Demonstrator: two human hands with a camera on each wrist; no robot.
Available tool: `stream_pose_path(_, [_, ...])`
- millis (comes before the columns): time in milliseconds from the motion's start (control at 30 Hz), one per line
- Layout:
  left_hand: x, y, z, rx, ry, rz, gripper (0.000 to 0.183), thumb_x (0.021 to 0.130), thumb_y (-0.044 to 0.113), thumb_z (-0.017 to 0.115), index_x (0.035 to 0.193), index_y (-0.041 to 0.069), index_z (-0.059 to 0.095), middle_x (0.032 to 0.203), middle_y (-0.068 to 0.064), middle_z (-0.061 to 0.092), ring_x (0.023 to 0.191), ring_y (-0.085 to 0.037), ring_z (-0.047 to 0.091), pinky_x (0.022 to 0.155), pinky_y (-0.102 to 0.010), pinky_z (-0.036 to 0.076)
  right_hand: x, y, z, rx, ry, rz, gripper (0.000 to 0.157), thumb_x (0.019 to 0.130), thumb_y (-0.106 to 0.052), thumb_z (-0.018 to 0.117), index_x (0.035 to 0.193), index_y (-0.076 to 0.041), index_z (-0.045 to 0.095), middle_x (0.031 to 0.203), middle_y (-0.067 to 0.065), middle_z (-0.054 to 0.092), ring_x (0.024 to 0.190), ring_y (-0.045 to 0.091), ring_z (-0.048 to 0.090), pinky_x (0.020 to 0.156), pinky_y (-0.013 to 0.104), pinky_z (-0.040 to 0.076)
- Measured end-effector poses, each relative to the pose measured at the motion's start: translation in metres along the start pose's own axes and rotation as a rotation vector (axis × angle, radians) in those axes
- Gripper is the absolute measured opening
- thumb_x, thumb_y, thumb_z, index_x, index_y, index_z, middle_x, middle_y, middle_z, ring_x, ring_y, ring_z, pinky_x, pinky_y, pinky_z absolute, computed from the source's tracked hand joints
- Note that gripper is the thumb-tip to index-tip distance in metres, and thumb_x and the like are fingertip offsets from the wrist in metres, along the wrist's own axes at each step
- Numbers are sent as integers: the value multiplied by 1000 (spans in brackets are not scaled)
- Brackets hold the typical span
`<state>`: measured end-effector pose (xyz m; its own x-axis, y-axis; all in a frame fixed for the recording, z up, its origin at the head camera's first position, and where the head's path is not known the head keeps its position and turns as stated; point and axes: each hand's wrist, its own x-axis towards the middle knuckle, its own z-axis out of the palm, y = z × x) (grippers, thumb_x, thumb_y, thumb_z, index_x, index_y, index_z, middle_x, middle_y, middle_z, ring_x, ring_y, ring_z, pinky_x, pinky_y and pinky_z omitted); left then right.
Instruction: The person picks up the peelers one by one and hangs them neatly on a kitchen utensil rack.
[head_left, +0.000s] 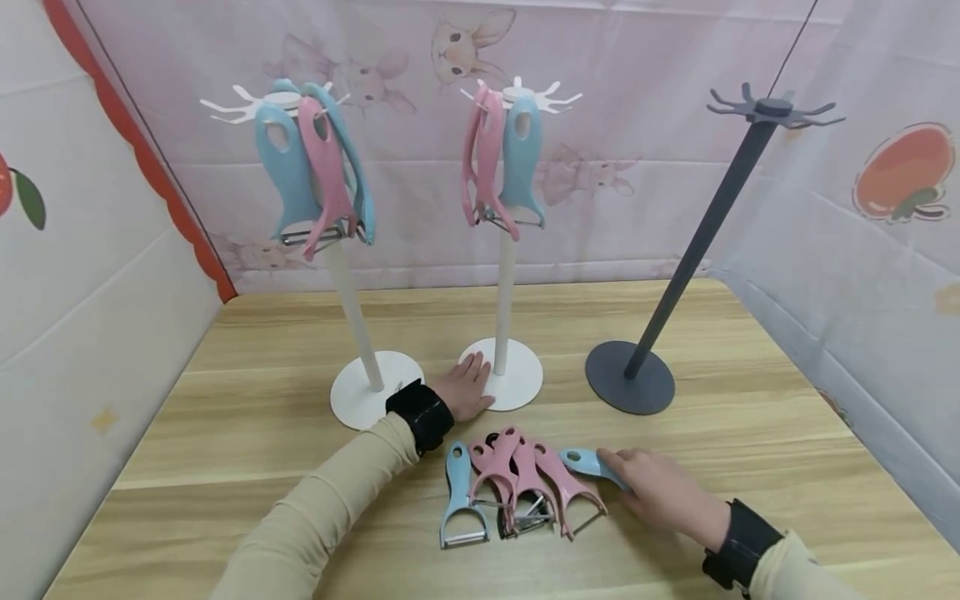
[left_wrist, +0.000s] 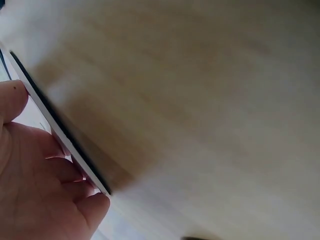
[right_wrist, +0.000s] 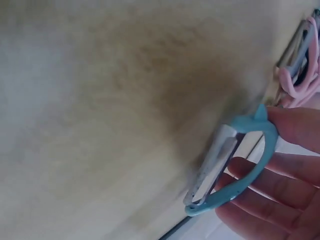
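Observation:
My right hand (head_left: pixel 663 490) holds a blue peeler (head_left: pixel 587 463) at the right end of a small pile. In the right wrist view, thumb and fingers are around the blade end of this blue peeler (right_wrist: pixel 265 145). My left hand (head_left: pixel 463 388) rests on the round white base (head_left: pixel 521 385) of the middle stand, fingers spread over it. The left wrist view has the left hand (left_wrist: pixel 45 185) at that base's thin rim. Between the hands lie several pink peelers (head_left: pixel 564 477) overlapping, with another blue peeler (head_left: pixel 459 492) at their left.
Blue and pink peelers (head_left: pixel 283 167) hang on the left white stand (head_left: pixel 352 308). More peelers (head_left: pixel 522 150) hang from the middle stand's white hooks (head_left: pixel 551 102). A dark grey stand (head_left: pixel 697 225) with bare hooks stands at the right. Patterned cloth (head_left: pixel 600 225) walls surround the wooden table (head_left: pixel 247 400).

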<state>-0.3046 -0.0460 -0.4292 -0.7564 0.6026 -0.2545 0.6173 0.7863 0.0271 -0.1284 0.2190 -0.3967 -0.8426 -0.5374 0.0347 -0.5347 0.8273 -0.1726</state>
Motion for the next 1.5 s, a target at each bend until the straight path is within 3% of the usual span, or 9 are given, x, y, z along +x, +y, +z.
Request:
stream_pose_path(167, [-3, 1, -4, 11, 4, 1, 63, 97, 38, 35, 144, -1, 17, 149, -21, 9, 137, -30, 8, 110, -38, 15, 8, -1, -18, 31, 122, 25, 55, 69, 0, 71, 120, 9, 52, 89, 16, 64, 73, 21, 61, 58, 29, 50])
stream_pose_path(300, [-4, 1, -4, 7, 9, 0, 63, 97, 38, 37, 143, -2, 19, 149, -22, 11, 137, -31, 10, 109, -38, 16, 21, -2, -43, 22, 326, -11, 61, 69, -4, 74, 125, 7, 50, 85, 11, 64, 70, 17, 59, 56, 27, 48])
stream_pose_path(400, [-4, 0, -4, 12, 6, -4, 64, 97, 38, 36, 144, -1, 18, 149, -22, 10, 137, -31, 9, 109, -38, 16, 34, -3, -63, 9, 528, -81, 64, 70, -7, 75, 127, 6, 48, 85, 12, 64, 70, 20, 60, 55, 31, 49])
stream_pose_path(567, [-4, 0, -2, 12, -2, -10, 64, 97, 39, 35, 144, -1, 17, 149, -21, 9, 137, -30, 8, 110, -37, 15, 58, -9, -97, 37, 832, -174, 59, 88, -34, 58, 131, 4, 46, 90, 19, 64, 73, 29, 63, 54, 40, 50])
stream_pose_path(667, [-4, 1, -2, 0, -12, -17, 64, 97, 39, 35, 144, -1, 17, 149, -21, 8, 137, -30, 8, 110, -37, 15, 73, -17, -116, 45, 969, -168, 64, 90, -45, 48, 131, 4, 45, 90, 20, 65, 74, 31, 64, 58, 43, 51])
stream_pose_path(833, [-2, 1, 0, 0, -27, -20, 66, 97, 41, 35, 145, 1, 14, 150, -19, 6, 138, -29, 6, 110, -36, 15, 99, -30, -147, 85, 1131, -142, 62, 88, -39, 56, 131, 4, 45, 91, 22, 65, 75, 33, 64, 64, 45, 51])
stream_pose_path(1033, [0, 0, 2, 20, -15, -8, 66, 97, 41, 34, 145, 0, 14, 150, -20, 6, 137, -29, 6, 110, -36, 15, 123, -40, -176, 120, 1190, -127, 61, 78, -13, 69, 130, 5, 45, 93, 21, 65, 78, 30, 64, 69, 42, 53])
stream_pose_path(1300, [-11, 5, -10, -3, -21, 1, 63, 97, 36, 36, 144, -2, 17, 149, -22, 9, 137, -31, 8, 110, -38, 15, 147, -40, -193, 88, 1204, -144, 61, 80, -19, 68, 129, 8, 45, 88, 21, 64, 75, 28, 63, 68, 37, 53])
stream_pose_path(1500, [-14, 7, -13, 18, -19, 5, 62, 98, 36, 34, 144, -2, 16, 149, -22, 9, 137, -31, 8, 110, -38, 15, 159, -41, -196, 47, 1152, -172, 60, 84, -24, 64, 129, 10, 43, 93, 23, 64, 77, 28, 63, 68, 37, 52])
